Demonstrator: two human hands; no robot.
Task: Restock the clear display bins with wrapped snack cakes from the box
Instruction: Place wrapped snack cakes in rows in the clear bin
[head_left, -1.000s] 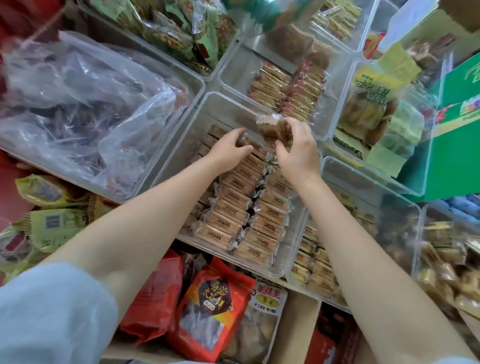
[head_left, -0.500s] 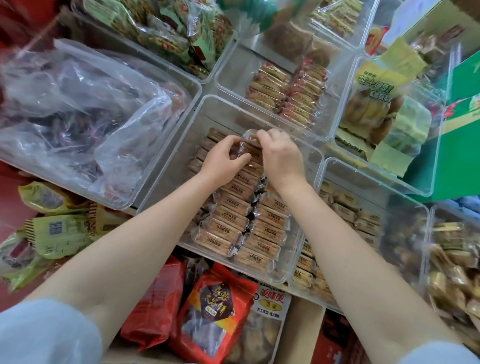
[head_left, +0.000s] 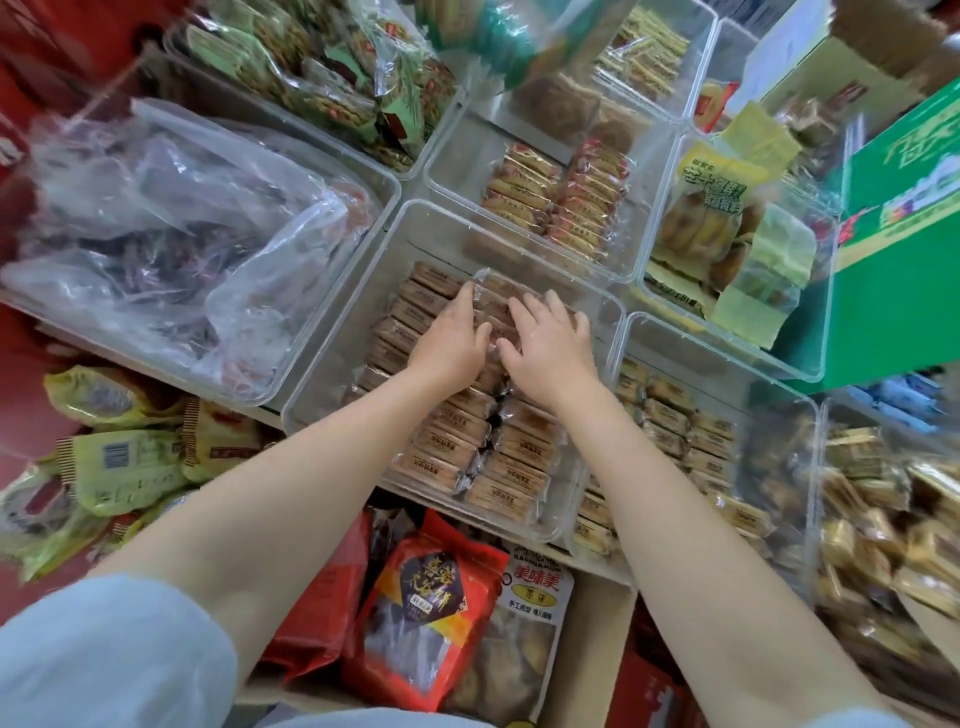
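Note:
The clear display bin in the middle holds two rows of brown wrapped snack cakes. Both my hands lie on the far end of these rows. My left hand rests with straight fingers on the left row. Beside it, my right hand presses spread fingers on the right row's far cakes. Neither hand grips a cake. The cakes under my palms are hidden. A green box stands at the right edge.
A bin of crumpled plastic bags sits to the left. Behind is a bin of orange and red wrapped cakes, and to the right a yellow-bagged pastry bin. Small cakes fill the near-right bin. Red snack bags lie below.
My right hand carried a wrapped cake down to the far end of the bin's rows and let go of it. Both hands now lie flat on the cakes.

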